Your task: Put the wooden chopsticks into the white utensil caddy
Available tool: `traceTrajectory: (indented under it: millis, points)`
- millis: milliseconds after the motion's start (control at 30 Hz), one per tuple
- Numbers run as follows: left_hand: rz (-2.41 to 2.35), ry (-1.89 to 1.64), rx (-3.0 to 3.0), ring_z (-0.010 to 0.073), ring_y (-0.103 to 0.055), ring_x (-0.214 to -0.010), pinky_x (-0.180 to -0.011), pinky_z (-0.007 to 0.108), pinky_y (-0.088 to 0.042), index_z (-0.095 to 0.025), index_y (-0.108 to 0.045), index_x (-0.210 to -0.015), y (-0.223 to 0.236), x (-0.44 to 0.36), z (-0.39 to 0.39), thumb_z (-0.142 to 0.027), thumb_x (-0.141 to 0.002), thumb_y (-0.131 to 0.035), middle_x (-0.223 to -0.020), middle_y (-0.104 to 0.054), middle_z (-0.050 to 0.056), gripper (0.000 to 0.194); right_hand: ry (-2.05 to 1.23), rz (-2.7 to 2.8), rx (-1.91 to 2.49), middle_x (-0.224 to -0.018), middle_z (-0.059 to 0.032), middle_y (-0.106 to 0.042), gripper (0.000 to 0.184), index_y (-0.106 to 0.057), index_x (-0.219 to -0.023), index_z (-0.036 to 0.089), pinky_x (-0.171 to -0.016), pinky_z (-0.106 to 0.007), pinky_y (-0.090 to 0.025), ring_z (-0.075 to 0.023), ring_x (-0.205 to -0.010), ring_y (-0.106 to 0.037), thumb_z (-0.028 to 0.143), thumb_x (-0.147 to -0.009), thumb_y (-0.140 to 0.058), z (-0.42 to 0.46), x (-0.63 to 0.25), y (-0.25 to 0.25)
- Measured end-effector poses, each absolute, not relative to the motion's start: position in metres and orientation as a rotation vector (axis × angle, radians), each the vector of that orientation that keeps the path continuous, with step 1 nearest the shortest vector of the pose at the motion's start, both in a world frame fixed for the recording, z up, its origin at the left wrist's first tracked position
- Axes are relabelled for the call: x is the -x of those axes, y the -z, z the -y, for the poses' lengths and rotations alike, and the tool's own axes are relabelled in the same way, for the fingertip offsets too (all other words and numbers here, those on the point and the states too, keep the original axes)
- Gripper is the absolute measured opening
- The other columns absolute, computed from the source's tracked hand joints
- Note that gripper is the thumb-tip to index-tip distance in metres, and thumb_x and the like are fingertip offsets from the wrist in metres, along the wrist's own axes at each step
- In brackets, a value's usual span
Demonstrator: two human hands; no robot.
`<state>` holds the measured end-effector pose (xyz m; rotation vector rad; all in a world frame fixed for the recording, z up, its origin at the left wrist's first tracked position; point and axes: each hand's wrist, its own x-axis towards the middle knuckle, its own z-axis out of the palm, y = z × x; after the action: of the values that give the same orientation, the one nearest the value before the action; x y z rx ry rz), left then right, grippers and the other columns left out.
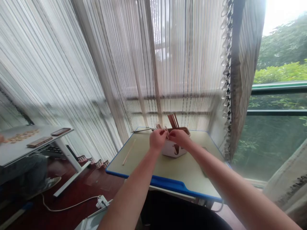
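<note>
Thin strips pinched at a white container

On the table (144, 163), a lone slender stick (129, 152) lies at left, likely light and stiff, best lifted mid-length; next, the left hand (157, 139) has its fingers drawn together on thin strips (167, 133), just above the white container (174, 150); they look light and easily snapped, so I'd pinch gently near an end; brown sticks (173, 120) stand behind; the right hand (178, 136) has fingertips bunched beside the strips, though I can't tell whether they grip.

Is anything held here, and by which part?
The left hand and right hand seem to pinch thin strips near the white container; the fingers hide which part of them is gripped.
</note>
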<state>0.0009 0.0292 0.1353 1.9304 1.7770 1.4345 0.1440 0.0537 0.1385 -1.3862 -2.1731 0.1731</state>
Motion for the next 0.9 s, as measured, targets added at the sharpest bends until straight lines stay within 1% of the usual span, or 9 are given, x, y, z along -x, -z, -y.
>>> traceTrajectory:
  millis: [100, 300, 467, 667, 900]
  points:
    - [-1.756, -1.510, -1.890, 0.0152, -0.064, -0.070, -0.065, 0.025, -0.044, -0.016, -0.072, -0.082, -0.129, -0.005, -0.030, -0.032, -0.077, -0.060, -0.077, -0.071, 0.007, 0.021, -0.124, 2.156, 1.431, -0.073, -0.0038, -0.069, 0.024, -0.069, -0.075, 0.020, -0.054, -0.022, -0.036, -0.0143, -0.065, -0.060, 0.037, -0.081, -0.053, -0.053, -0.145, -0.141]
    - [-1.765, -1.577, -1.825, 0.0150, -0.064, -0.069, -0.065, 0.025, -0.044, -0.015, -0.071, -0.081, -0.120, -0.008, -0.029, -0.032, -0.077, -0.060, -0.077, -0.071, 0.007, 0.021, -0.119, 2.163, 1.484, -0.075, -0.0032, -0.069, 0.016, -0.069, -0.077, 0.021, -0.056, -0.022, -0.038, -0.0151, -0.069, -0.061, 0.034, -0.077, -0.059, -0.055, -0.144, -0.138]
    - [-1.761, -1.529, -1.832, 0.0150, -0.064, -0.071, -0.068, 0.026, -0.045, -0.015, -0.071, -0.082, -0.124, -0.005, -0.028, -0.032, -0.077, -0.060, -0.077, -0.071, 0.007, 0.020, -0.218, 2.130, 1.475, -0.076, -0.0035, -0.070, 0.018, -0.071, -0.078, 0.021, -0.057, -0.022, -0.040, -0.0156, -0.070, -0.062, 0.035, -0.077, -0.059, -0.054, -0.145, -0.136]
    - [-1.745, -1.513, -1.787, 0.0143, -0.063, -0.073, -0.072, 0.027, -0.047, -0.016, -0.070, -0.083, -0.120, -0.006, -0.026, -0.029, -0.074, -0.064, -0.080, -0.071, 0.005, 0.017, -0.237, 2.068, 1.490, -0.079, -0.0042, -0.071, 0.016, -0.071, -0.082, 0.021, -0.060, -0.023, -0.042, -0.0170, -0.074, -0.064, 0.031, -0.076, -0.061, -0.054, -0.145, -0.136]
    - [-1.684, -1.508, -1.769, 0.0144, -0.063, -0.072, -0.071, 0.028, -0.047, -0.017, -0.069, -0.079, -0.117, -0.008, -0.021, -0.028, -0.077, -0.062, -0.078, -0.070, 0.005, 0.013, -0.279, 2.042, 1.441, -0.078, -0.0044, -0.070, 0.020, -0.070, -0.080, 0.019, -0.055, -0.022, -0.040, -0.0157, -0.070, -0.063, 0.036, -0.079, -0.058, -0.049, -0.142, -0.133]
